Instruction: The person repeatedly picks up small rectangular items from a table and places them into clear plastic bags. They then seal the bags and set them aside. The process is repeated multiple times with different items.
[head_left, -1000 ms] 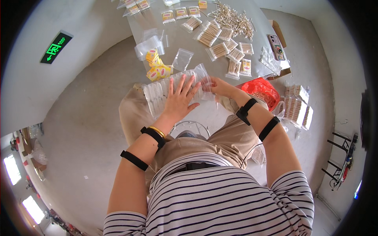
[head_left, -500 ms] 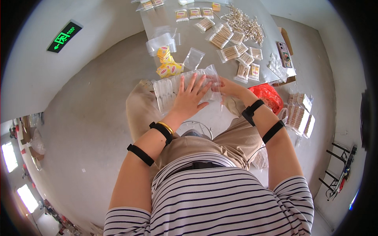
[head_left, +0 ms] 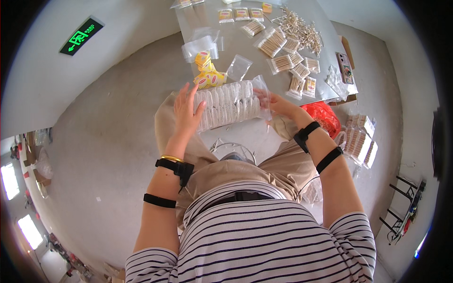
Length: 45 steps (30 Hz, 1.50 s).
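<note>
A clear plastic bag [head_left: 228,106], filled with two rows of small white packets, lies across the near edge of the table. My left hand [head_left: 185,113] is at its left end, fingers stretched and thumb apart, with the palm side toward the bag. My right hand [head_left: 276,104] grips the loose clear end of the bag at the right; its fingertips are partly hidden behind the plastic. Just beyond the bag lie yellow-and-white printed cards [head_left: 209,78] and a flat empty zip bag [head_left: 239,67].
Loose cotton swabs [head_left: 299,30] are heaped at the far right, with bagged swab bundles [head_left: 271,43] in front. A phone [head_left: 345,68] lies at the right edge. Below stand a red plastic bag [head_left: 322,118] and stacked swab packs [head_left: 359,139]. Clear bags [head_left: 203,45] lie at the left.
My left hand has lifted off the top of the filled bag and moved left to its end, uncovering the packets. My right hand stays at the bag's right end.
</note>
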Tool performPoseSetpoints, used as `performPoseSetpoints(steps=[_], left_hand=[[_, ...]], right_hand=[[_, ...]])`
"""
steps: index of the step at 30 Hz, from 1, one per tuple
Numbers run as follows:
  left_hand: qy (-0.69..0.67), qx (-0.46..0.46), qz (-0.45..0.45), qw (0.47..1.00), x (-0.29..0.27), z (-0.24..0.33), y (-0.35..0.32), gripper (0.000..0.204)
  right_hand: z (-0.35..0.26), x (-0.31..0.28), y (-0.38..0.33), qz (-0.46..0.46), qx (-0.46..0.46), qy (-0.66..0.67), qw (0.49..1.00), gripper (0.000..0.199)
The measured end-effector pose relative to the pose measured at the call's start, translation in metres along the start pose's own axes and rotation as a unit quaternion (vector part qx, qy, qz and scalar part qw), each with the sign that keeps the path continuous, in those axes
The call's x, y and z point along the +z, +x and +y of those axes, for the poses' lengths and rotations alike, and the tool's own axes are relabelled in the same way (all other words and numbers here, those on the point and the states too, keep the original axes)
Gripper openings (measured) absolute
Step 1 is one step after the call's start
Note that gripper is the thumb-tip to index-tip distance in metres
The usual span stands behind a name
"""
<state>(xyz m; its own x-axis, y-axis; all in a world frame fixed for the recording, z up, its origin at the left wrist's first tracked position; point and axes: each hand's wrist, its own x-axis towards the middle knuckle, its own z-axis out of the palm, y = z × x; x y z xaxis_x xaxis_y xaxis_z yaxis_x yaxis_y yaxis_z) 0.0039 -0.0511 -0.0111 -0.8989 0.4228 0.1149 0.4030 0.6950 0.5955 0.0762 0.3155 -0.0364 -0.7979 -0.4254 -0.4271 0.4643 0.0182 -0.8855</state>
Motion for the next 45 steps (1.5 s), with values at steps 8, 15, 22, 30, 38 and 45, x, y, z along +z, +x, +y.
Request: performPoseSetpoints(steps=[8,15,22,30,38,45], left_hand=[[-0.145,-0.027,-0.066,0.987,0.014,-0.007,-0.006,0.07],[-0.126,-0.023,-0.039,0.991,0.024,-0.003,-0.007,0.073],[-0.088,-0.028,0.0,0.996,0.035,0.012,-0.009,0.075],[-0.117,-0.015,0.037,0.992,0.058,0.032,-0.016,0.073],[-0.134,0.028,-0.013,0.99,0.044,0.005,-0.013,0.075],[-0.064,-0.023,0.015,0.998,0.049,0.029,-0.016,0.072]], right_hand=[[0.0,-0.003,0.002,0.049,0.018,-0.083,0.995,0.066],[-0.012,0.009,-0.007,0.087,0.094,0.028,0.991,0.056],[-0.011,0.005,-0.029,0.118,0.103,0.24,0.958,0.061],[0.002,0.018,-0.014,0.287,0.13,-0.052,0.948,0.048],[-0.01,0.029,-0.013,0.239,0.067,-0.133,0.959,0.045],[0.012,0.01,-0.013,0.216,0.026,-0.132,0.967,0.049]])
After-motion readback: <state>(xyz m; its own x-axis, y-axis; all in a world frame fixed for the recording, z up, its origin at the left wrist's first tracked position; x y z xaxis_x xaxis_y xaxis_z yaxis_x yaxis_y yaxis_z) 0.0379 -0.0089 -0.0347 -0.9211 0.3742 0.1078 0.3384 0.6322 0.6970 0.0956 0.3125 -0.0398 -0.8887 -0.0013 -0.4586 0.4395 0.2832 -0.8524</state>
